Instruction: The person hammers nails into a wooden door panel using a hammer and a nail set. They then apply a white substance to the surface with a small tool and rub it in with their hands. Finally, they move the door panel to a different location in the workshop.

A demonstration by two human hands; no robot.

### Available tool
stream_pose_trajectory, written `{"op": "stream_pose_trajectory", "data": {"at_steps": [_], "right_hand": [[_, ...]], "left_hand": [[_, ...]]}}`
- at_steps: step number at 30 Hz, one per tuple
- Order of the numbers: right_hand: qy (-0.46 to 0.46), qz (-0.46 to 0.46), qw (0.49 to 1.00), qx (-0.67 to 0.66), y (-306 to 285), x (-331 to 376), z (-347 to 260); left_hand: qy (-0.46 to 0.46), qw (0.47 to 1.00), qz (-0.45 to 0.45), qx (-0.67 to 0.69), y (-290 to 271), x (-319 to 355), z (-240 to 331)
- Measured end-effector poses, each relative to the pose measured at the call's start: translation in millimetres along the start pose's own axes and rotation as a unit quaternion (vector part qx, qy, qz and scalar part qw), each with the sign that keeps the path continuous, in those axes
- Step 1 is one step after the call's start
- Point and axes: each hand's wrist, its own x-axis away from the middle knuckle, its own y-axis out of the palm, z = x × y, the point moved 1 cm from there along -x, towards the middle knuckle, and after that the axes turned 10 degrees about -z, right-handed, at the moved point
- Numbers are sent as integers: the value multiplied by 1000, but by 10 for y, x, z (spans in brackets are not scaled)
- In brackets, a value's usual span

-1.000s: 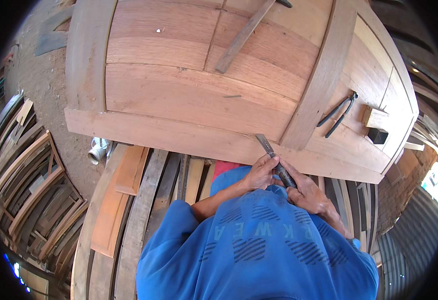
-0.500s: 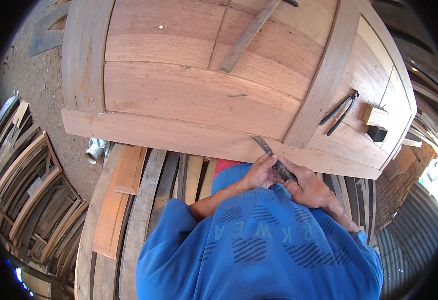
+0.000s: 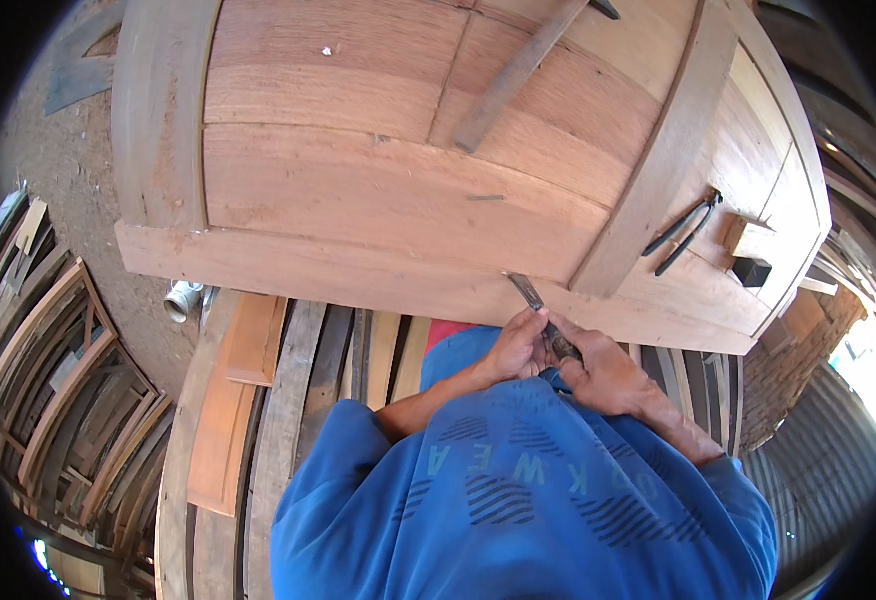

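1. Chisel (image 3: pixel 533 298): narrow flat metal blade, dark handle end, lies slanted. Tip rests on the near edge of the wooden door (image 3: pixel 378 200), just left of where an upright frame piece meets the bottom rail. Handle end is buried in the hands.
2. Left hand (image 3: pixel 516 347): clenched around the lower part of the chisel, fingers curled over the blade shank, knuckles toward the door edge. It touches the right hand.
3. Right hand (image 3: pixel 603 375): wrapped around the chisel handle, just behind and to the right of the left hand, thumb side up. Closed grasp.
4. Both forearms come up from the blue shirt (image 3: pixel 528 500) at the bottom of the view.
5. Door: large panelled reddish-brown slab lying flat, fills the upper half of the view; raised frame strips cross it.
6. Pincers (image 3: pixel 683 232): dark metal, lie on the door's right part, well apart from the hands.
7. Small wooden block (image 3: pixel 748 240) and a dark box-like piece (image 3: pixel 751 271) sit just right of the pincers.
8. Long wooden strip (image 3: pixel 518 75) lies slanted across the upper panels.
9. Planks (image 3: pixel 288 400) stacked under the door's near edge, running toward the viewer.
10. White pipe piece (image 3: pixel 182 298) on the dirt ground at left, beside the door corner.
11. Curved wooden pieces (image 3: pixel 58 390) piled at far left.
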Motion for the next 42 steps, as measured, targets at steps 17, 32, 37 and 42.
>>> {"op": "stream_pose_trajectory", "data": {"at_steps": [17, 32, 37, 42], "right_hand": [[12, -19, 999, 24, -235, 174, -155], [14, -48, 999, 17, -299, 5, -190], [55, -23, 998, 17, -188, -3, -253], [27, -1, 999, 25, -95, 13, -192]], "left_hand": [[-88, 994, 40, -55, 240, -50, 154], [-43, 999, 21, 26, 141, -49, 118], [-32, 996, 80, -2, 211, -13, 131], [-44, 997, 53, -24, 78, 39, 111]]}}
